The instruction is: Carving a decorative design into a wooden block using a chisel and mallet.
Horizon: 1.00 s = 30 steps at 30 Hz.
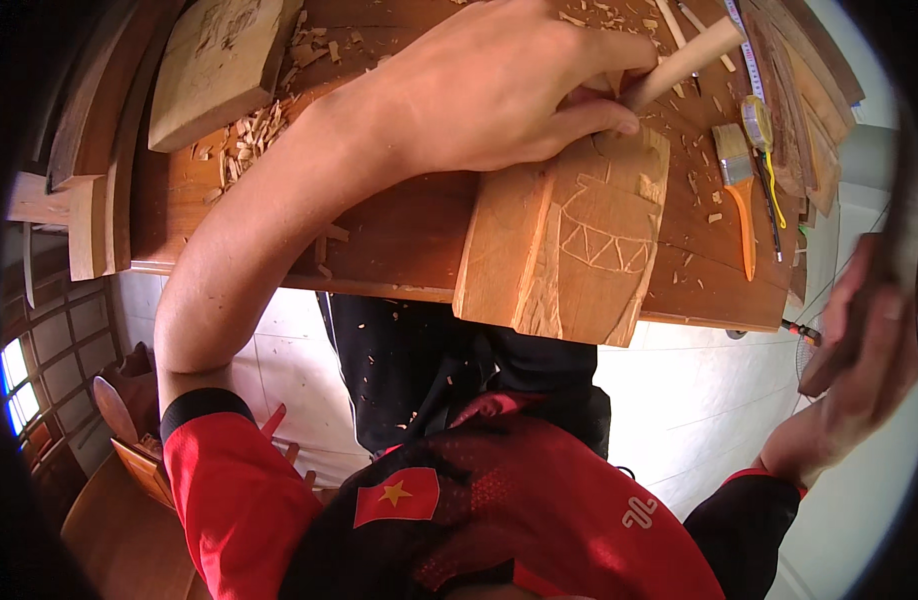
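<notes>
My left hand is closed round a chisel with a pale round wooden handle, which slants up to the right. Its blade is hidden behind my fingers. Below that hand, a thick wooden block with a carved zigzag band and curved outlines lies at the table's near edge, slightly overhanging it. At the far right my right hand, raised and apart from the block, grips a dark wooden mallet. Motion and the picture's dark rim blur the mallet's upper part.
Right of the block lie an orange-handled brush, a tape measure and stacked planks. Wood shavings are scattered over the brown table. A thick board and upright timber pieces stand at the left.
</notes>
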Available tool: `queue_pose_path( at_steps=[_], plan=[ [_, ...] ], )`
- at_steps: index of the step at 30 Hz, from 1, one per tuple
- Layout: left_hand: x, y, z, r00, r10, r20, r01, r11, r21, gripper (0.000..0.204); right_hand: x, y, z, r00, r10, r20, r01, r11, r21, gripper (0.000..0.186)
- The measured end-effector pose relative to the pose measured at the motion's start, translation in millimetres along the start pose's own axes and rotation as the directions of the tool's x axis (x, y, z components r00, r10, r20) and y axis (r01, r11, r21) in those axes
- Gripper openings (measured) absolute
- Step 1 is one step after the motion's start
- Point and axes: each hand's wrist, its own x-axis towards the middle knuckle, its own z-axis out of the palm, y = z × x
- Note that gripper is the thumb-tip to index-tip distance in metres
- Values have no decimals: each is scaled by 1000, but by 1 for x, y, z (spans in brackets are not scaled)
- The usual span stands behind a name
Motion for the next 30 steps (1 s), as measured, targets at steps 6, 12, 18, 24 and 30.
queue_pose_path(
  at_steps=[6, 12, 18, 24, 30],
  plan=[
    [-5, -15, 10, 970, 192, -147, -191, 981, 19, 25, 20, 1, -1, 984, 68, 165, -50, 992, -113, 44],
    [-10, -10, 2, 963, 239, -128, -233, 971, 59, 25, 22, 10, -5, 971, 182, 152, -128, 942, -311, 47],
    [-10, -6, -1, 934, 331, -134, -323, 943, 81, 26, 20, -12, 5, 969, 202, 141, -165, 957, -237, 51],
    [4, -14, 17, 936, 311, -165, -295, 949, 110, 26, 25, -19, 6, 996, 71, 58, -75, 995, 71, 52],
    [-4, -15, 26, 904, 359, -231, -260, 893, 368, 20, 20, -10, 26, 916, 66, 396, -82, 996, 24, 52]
  ],
)
